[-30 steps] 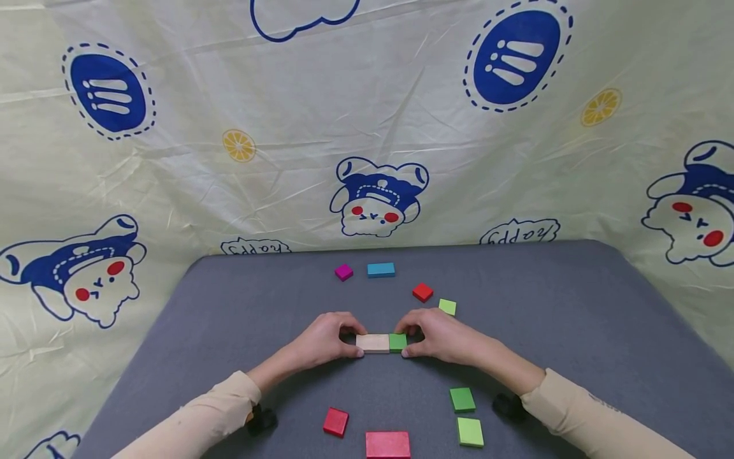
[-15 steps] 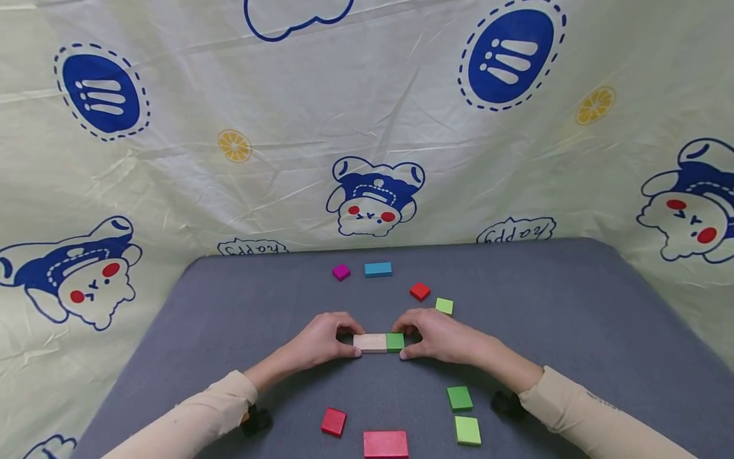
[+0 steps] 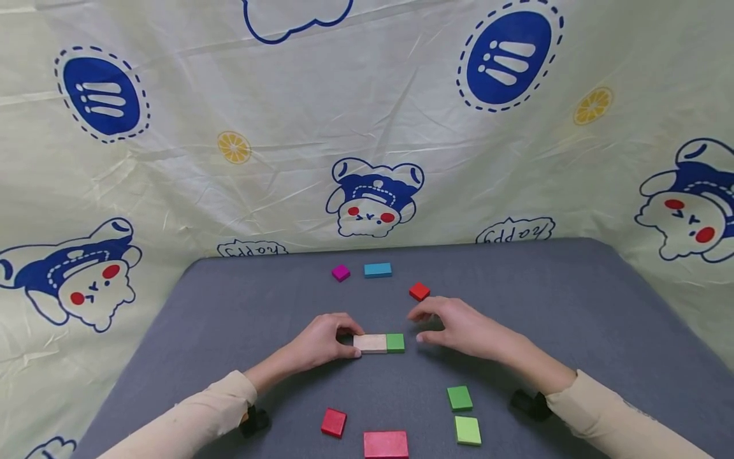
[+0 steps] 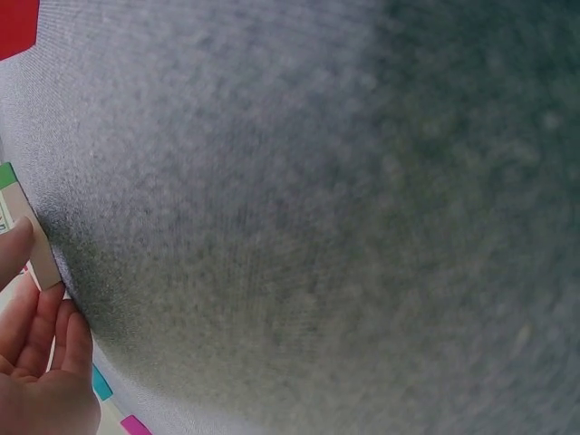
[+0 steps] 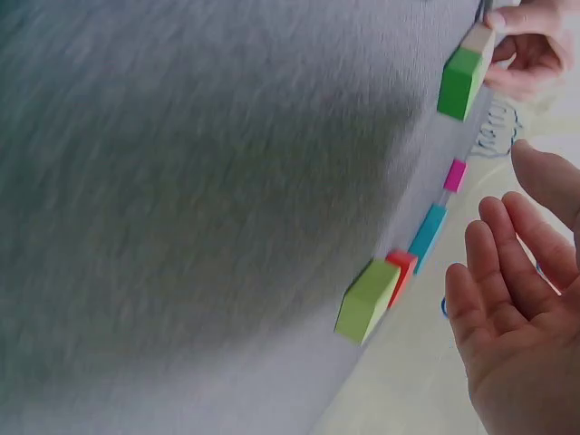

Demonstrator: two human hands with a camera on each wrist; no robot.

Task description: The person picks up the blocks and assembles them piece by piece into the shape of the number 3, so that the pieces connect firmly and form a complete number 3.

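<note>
A pale wooden block [image 3: 370, 343] lies end to end with a green block [image 3: 395, 343] in the middle of the table. My left hand [image 3: 321, 341] pinches the pale block's left end between thumb and fingers; the left wrist view shows the thumb on the pale block [image 4: 34, 245] too. To the right of the green block, my right hand [image 3: 459, 326] hangs with thumb and fingers apart, touching neither block. In the right wrist view its fingers [image 5: 507, 272] hold nothing. A light green block [image 5: 367, 299] stands near the right hand there; the hand hides it in the head view.
At the back lie a magenta block [image 3: 341, 273], a blue block [image 3: 378, 270] and a red block [image 3: 420, 291]. Nearer the front edge are a red square block [image 3: 334, 422], a larger red block [image 3: 386, 444], a green block [image 3: 460, 398] and a light green block [image 3: 467, 430].
My right hand has let go of the green block and moved right and slightly back, over the light green block behind. My left hand keeps its pinch on the pale block.
</note>
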